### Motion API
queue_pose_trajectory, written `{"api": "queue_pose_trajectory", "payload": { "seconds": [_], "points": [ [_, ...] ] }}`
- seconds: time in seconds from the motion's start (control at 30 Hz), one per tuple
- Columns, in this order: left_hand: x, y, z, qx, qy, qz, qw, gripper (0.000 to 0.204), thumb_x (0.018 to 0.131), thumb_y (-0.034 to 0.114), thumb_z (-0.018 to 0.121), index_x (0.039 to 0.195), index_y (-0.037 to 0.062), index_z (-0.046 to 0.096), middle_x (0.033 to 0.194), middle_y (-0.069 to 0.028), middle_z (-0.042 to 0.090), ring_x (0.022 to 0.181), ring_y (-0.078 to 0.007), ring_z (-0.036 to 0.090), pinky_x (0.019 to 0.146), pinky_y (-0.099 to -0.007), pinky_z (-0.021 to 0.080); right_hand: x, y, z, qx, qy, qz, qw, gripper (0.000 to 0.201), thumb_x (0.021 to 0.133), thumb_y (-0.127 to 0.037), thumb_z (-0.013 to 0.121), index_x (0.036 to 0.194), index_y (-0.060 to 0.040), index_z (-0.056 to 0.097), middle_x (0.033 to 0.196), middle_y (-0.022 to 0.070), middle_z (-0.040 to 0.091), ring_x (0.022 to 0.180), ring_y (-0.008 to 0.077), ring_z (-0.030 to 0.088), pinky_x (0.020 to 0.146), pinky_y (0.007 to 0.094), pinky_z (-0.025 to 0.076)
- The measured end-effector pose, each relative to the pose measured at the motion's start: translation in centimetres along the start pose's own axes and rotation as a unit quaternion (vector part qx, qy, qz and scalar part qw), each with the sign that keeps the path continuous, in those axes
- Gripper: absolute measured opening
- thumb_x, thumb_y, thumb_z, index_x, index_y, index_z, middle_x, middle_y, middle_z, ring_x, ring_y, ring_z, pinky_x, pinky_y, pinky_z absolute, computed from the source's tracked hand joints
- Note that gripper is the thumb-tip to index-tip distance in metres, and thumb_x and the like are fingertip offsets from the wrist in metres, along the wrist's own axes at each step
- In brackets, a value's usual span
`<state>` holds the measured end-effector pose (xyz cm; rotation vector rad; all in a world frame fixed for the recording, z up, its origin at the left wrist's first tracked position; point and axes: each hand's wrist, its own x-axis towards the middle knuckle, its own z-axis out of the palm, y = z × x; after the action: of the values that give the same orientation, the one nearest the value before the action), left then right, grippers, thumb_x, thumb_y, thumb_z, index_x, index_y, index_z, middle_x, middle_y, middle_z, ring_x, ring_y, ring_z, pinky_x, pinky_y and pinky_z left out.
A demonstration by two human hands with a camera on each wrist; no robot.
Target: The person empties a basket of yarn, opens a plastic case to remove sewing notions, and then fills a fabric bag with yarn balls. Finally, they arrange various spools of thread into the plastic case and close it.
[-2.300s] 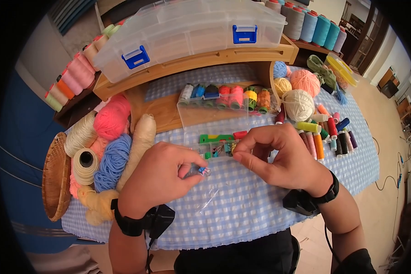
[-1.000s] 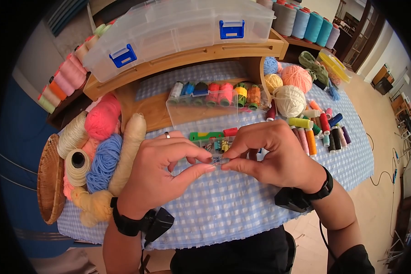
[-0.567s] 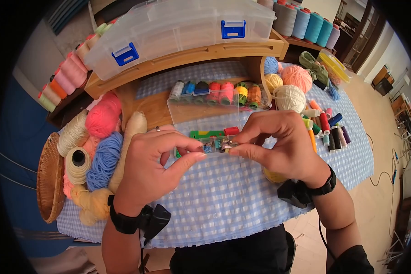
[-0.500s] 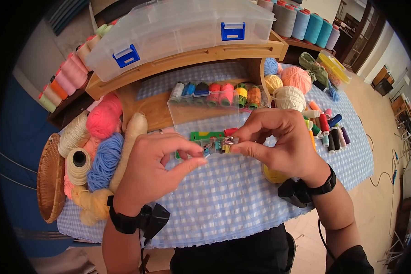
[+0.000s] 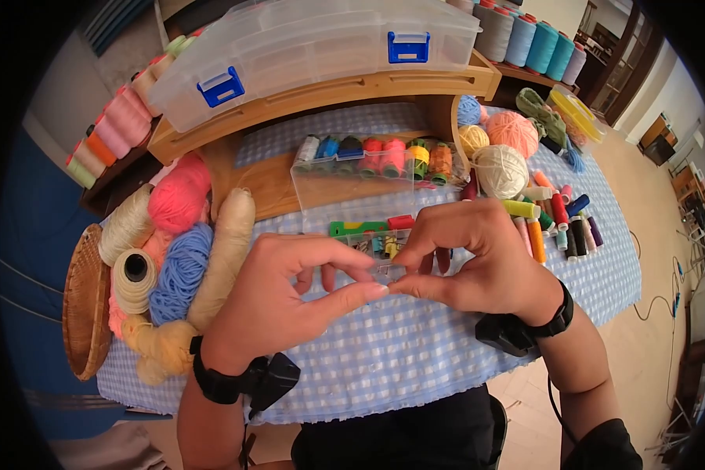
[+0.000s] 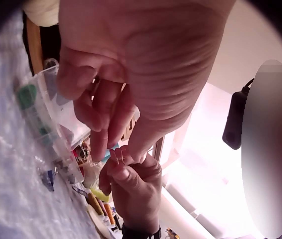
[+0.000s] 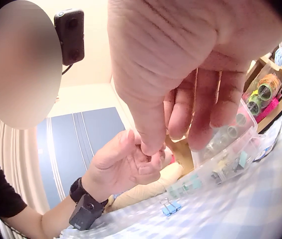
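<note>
My left hand (image 5: 301, 278) and right hand (image 5: 478, 262) meet fingertip to fingertip in front of a clear compartment box (image 6: 56, 144). Thumb and index finger of each hand pinch a small binder clip (image 6: 117, 157), whose thin wire handles show in the left wrist view; the fingers hide its body. A blue binder clip (image 7: 170, 207) lies on the checked cloth below the hands. Coloured clips (image 5: 387, 245) sit in the box's compartments, partly behind my right fingers. The box's clear lid (image 5: 352, 194) stands raised at the back.
A green packet (image 5: 356, 228) lies behind the box. Several thread spools (image 5: 536, 239) lie at the right, near yarn balls (image 5: 501, 171). Yarn skeins (image 5: 182, 274) and a wicker basket (image 5: 86, 301) are at the left. A wooden shelf (image 5: 321, 88) bears a large plastic case (image 5: 305, 51).
Half a second ago the hands were apart, the left with parted fingertips and the right pinching the clip by the box. They have come together, slightly nearer the body.
</note>
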<state>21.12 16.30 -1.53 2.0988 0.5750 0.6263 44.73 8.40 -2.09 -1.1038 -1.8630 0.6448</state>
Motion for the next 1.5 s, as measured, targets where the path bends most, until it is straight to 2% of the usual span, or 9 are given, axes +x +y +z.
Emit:
{"api": "queue_pose_trajectory", "payload": {
  "seconds": [0.13,0.37,0.57,0.77,0.97,1.13,1.23,1.33,1.5],
  "points": [
    [0.2,-0.3,0.6,-0.039,-0.013,-0.03,0.999,0.017,0.082,0.004,0.084,0.098,0.0036,0.078,0.086,-0.0041,0.076,0.058,-0.0017,0.05,0.051,-0.019,0.036,0.1,-0.3,0.3,-0.028,-0.009,-0.026,0.999,0.015,0.077,-0.009,0.087,0.084,-0.0036,0.074,0.075,0.0063,0.069,0.062,0.0188,0.066,0.053,0.029,0.051],
    [0.3,-0.7,0.6,-0.058,-0.009,-0.039,0.998,0.016,0.083,0.001,0.083,0.098,0.0008,0.079,0.087,-0.0046,0.076,0.064,-0.0024,0.055,0.053,-0.0192,0.039,-0.1,-0.2,0.3,-0.031,-0.011,-0.056,0.998,0.009,0.079,-0.006,0.083,0.084,-0.0046,0.075,0.077,0.0072,0.07,0.061,0.0218,0.066,0.054,0.0312,0.051],
    [0.3,0.1,0.6,-0.062,-0.034,-0.058,0.996,0.03,0.074,0.003,0.09,0.102,0.0016,0.078,0.083,-0.0021,0.073,0.072,-0.0018,0.057,0.054,-0.0185,0.04,-0.2,-0.2,0.3,-0.035,0.008,-0.041,0.998,0.006,0.079,-0.005,0.079,0.079,-0.0042,0.073,0.075,0.0071,0.07,0.061,0.0202,0.067,0.053,0.0304,0.052],
    [0.1,-0.5,0.9,-0.04,-0.006,-0.016,0.999,0.036,0.071,0.003,0.091,0.103,0.0022,0.077,0.089,-0.0044,0.073,0.071,-0.0025,0.058,0.054,-0.0186,0.039,-0.1,-0.5,0.3,-0.023,0.015,-0.029,0.999,0.008,0.079,-0.004,0.078,0.076,-0.0027,0.071,0.072,0.0073,0.068,0.059,0.0192,0.066,0.053,0.0297,0.052],
    [0.3,-0.4,0.8,-0.009,0.015,0.064,0.998,0.027,0.078,-0.002,0.081,0.105,0.0003,0.077,0.092,-0.0083,0.073,0.074,-0.0049,0.062,0.055,-0.0192,0.041,-0.1,-0.3,0.0,-0.005,0.018,-0.018,1.0,0.006,0.081,-0.002,0.079,0.079,-0.0017,0.073,0.073,0.0061,0.068,0.059,0.0145,0.064,0.052,0.0266,0.049],
    [0.2,-1.3,0.4,-0.141,-0.002,0.058,0.988,0.019,0.091,-0.001,0.072,0.11,-0.0034,0.075,0.094,-0.01,0.073,0.076,-0.0079,0.063,0.059,-0.0199,0.044,-0.2,-0.3,-0.2,0.03,0.016,0.013,0.999,0.006,0.084,-0.002,0.081,0.083,-0.0013,0.075,0.077,0.0043,0.07,0.062,0.0093,0.063,0.056,0.0232,0.048],
    [0.1,0.0,0.1,-0.255,-0.014,-0.04,0.966,0.015,0.093,0.004,0.075,0.106,-0.0027,0.075,0.095,-0.008,0.075,0.087,-0.0107,0.069,0.072,-0.022,0.055,-0.1,0.2,0.0,0.089,0.014,-0.02,0.996,0.008,0.087,-0.004,0.079,0.082,-0.0009,0.073,0.073,0.0026,0.066,0.058,0.0075,0.059,0.05,0.0238,0.045],
    [0.1,-0.3,0.0,-0.253,-0.001,-0.051,0.966,0.015,0.093,0.003,0.076,0.105,-0.0043,0.074,0.097,-0.0097,0.074,0.089,-0.0128,0.07,0.079,-0.0241,0.057,-0.2,0.3,0.1,0.083,0.016,-0.026,0.996,0.009,0.087,-0.005,0.079,0.082,-0.0013,0.073,0.072,0.0021,0.066,0.057,0.0068,0.059,0.05,0.0227,0.045],
    [0.3,-0.6,0.4,-0.309,0.021,-0.053,0.949,0.012,0.089,0.001,0.078,0.1,-0.002,0.075,0.098,-0.0076,0.074,0.089,-0.0111,0.069,0.075,-0.0228,0.057,-0.2,-0.1,0.2,0.068,0.018,-0.029,0.997,0.01,0.085,-0.005,0.08,0.08,-0.0019,0.073,0.07,0.0018,0.065,0.056,0.0075,0.059,0.049,0.0226,0.045]
  ]
}}
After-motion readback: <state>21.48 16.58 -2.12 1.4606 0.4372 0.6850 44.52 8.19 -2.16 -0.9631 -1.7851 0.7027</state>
